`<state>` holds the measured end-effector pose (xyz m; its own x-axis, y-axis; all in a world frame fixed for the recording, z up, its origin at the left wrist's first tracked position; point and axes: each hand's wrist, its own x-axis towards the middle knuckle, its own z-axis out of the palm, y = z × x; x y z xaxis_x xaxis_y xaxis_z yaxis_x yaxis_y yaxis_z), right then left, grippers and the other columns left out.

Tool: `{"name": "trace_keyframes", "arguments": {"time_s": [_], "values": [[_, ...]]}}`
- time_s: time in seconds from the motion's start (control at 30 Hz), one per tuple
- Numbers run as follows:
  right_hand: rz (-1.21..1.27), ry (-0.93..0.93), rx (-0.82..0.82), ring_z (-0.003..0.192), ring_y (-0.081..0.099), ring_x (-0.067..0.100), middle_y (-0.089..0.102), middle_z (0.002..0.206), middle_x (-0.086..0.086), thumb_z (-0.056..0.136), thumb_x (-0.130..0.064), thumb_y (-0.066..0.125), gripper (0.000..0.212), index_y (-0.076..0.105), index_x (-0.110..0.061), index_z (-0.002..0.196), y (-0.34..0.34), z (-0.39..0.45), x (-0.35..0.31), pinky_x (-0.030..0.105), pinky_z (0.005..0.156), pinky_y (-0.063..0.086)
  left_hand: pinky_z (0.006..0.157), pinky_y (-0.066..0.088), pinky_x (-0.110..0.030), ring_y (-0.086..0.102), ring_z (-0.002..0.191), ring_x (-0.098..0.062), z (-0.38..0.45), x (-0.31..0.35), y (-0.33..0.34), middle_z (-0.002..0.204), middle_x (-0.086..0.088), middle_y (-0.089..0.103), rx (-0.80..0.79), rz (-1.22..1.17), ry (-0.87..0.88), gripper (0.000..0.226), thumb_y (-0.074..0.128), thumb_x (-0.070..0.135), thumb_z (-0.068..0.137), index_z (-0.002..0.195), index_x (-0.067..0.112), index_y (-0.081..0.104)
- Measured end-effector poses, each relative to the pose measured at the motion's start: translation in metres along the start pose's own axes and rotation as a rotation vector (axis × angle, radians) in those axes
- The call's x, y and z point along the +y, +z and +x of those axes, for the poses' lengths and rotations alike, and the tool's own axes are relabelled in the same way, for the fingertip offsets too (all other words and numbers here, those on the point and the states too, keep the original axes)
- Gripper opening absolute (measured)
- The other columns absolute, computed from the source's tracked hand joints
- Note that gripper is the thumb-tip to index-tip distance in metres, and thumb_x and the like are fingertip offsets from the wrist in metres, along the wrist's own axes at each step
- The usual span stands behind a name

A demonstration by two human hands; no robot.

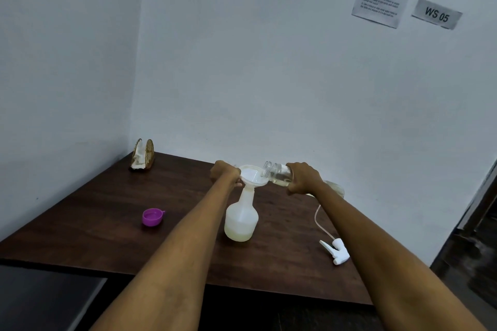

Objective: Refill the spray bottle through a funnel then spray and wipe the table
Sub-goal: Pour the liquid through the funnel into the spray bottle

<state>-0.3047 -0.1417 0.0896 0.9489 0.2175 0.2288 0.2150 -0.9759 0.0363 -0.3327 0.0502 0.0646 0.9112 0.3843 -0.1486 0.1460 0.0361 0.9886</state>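
A white translucent spray bottle [241,219] stands on the dark wooden table [107,209], with a little pale liquid at its bottom. A white funnel [251,174] sits in its neck. My left hand [224,173] grips the funnel's left rim. My right hand [304,177] holds a clear plastic bottle [278,172] tipped sideways, its open mouth over the funnel. The white spray head [336,250] with its thin tube lies on the table to the right.
A purple cap [152,217] lies open side up on the left of the table. A wooden napkin holder [142,154] with tissues stands in the back left corner. Walls close in at the back and left. The table's front edge is near me.
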Motion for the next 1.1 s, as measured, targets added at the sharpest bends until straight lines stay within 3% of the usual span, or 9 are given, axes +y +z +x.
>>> {"name": "trace_keyframes", "arguments": {"time_s": [0.23, 0.37, 0.43, 0.53, 0.6, 0.7, 0.87, 0.97, 1.1], "values": [[0.044, 0.013, 0.000, 0.094, 0.059, 0.026, 0.065, 0.100, 0.006, 0.065, -0.018, 0.073, 0.032, 0.053, -0.013, 0.090, 0.002, 0.000, -0.002, 0.027, 0.065, 0.036, 0.059, 0.057, -0.033, 0.071, 0.097, -0.032, -0.006, 0.002, -0.003, 0.110, -0.028, 0.067, -0.015, 0.022, -0.009, 0.022, 0.058, -0.002, 0.092, 0.110, -0.012, 0.063], [0.068, 0.018, 0.001, 0.093, 0.059, 0.027, 0.064, 0.098, 0.006, 0.064, -0.018, 0.073, 0.033, 0.049, -0.016, 0.085, 0.001, -0.001, 0.000, 0.027, 0.064, 0.035, 0.060, 0.057, -0.034, 0.072, 0.087, -0.032, -0.007, 0.003, -0.003, 0.111, -0.028, 0.067, -0.021, 0.039, -0.006, 0.022, 0.059, -0.003, 0.091, 0.111, -0.012, 0.062], [0.076, 0.023, -0.004, 0.087, 0.057, 0.025, 0.063, 0.094, 0.006, 0.064, -0.017, 0.073, 0.033, 0.046, -0.017, 0.083, 0.002, -0.002, 0.000, 0.027, 0.063, 0.035, 0.049, 0.055, -0.027, 0.073, 0.090, -0.032, -0.008, 0.002, -0.004, 0.110, -0.028, 0.067, -0.020, 0.055, 0.000, 0.022, 0.059, -0.003, 0.090, 0.110, -0.012, 0.063], [0.092, 0.030, -0.010, 0.084, 0.055, 0.023, 0.064, 0.096, 0.006, 0.063, -0.016, 0.073, 0.033, 0.046, -0.017, 0.083, 0.004, -0.003, 0.000, 0.027, 0.064, 0.035, 0.035, 0.047, -0.021, 0.068, 0.065, -0.026, -0.008, 0.001, -0.004, 0.110, -0.027, 0.068, -0.024, 0.074, 0.011, 0.021, 0.059, -0.003, 0.090, 0.110, -0.011, 0.064], [0.095, 0.033, -0.006, 0.092, 0.059, 0.026, 0.066, 0.101, 0.006, 0.063, -0.016, 0.074, 0.033, 0.052, -0.016, 0.087, 0.006, -0.004, 0.001, 0.027, 0.065, 0.036, 0.038, 0.050, -0.022, 0.069, 0.066, -0.026, -0.007, 0.001, -0.003, 0.110, -0.027, 0.068, -0.021, 0.074, 0.012, 0.022, 0.058, -0.003, 0.090, 0.111, -0.011, 0.063], [0.089, 0.036, -0.002, 0.096, 0.060, 0.027, 0.066, 0.103, 0.006, 0.063, -0.017, 0.075, 0.040, 0.059, -0.011, 0.099, 0.009, -0.003, 0.003, 0.027, 0.066, 0.038, 0.042, 0.052, -0.024, 0.073, 0.093, -0.031, -0.004, -0.001, -0.003, 0.109, -0.027, 0.068, -0.011, 0.065, 0.005, 0.021, 0.059, -0.005, 0.090, 0.110, -0.010, 0.063], [0.095, 0.022, 0.005, 0.091, 0.059, 0.027, 0.066, 0.097, 0.007, 0.064, -0.017, 0.071, 0.030, 0.048, -0.017, 0.083, 0.010, -0.001, 0.001, 0.027, 0.064, 0.035, 0.053, 0.054, -0.027, 0.063, 0.051, -0.022, 0.002, -0.002, -0.001, 0.108, -0.028, 0.068, -0.030, 0.057, 0.020, 0.020, 0.059, -0.004, 0.089, 0.107, -0.011, 0.065], [0.091, 0.018, 0.018, 0.080, 0.053, 0.023, 0.067, 0.096, 0.007, 0.065, -0.017, 0.070, 0.030, 0.046, -0.018, 0.082, 0.009, -0.002, -0.002, 0.026, 0.063, 0.035, 0.051, 0.054, -0.026, 0.073, 0.079, -0.031, 0.003, -0.004, -0.002, 0.110, -0.028, 0.068, -0.024, 0.064, 0.026, 0.021, 0.058, -0.006, 0.089, 0.108, -0.012, 0.064], [0.065, 0.017, 0.024, 0.087, 0.060, 0.026, 0.066, 0.094, 0.007, 0.064, -0.016, 0.070, 0.029, 0.052, -0.015, 0.087, 0.010, -0.002, -0.002, 0.026, 0.063, 0.036, 0.051, 0.053, -0.026, 0.071, 0.073, -0.031, 0.004, -0.004, -0.001, 0.109, -0.027, 0.068, -0.029, 0.071, 0.025, 0.020, 0.059, -0.005, 0.090, 0.107, -0.011, 0.065]]}}
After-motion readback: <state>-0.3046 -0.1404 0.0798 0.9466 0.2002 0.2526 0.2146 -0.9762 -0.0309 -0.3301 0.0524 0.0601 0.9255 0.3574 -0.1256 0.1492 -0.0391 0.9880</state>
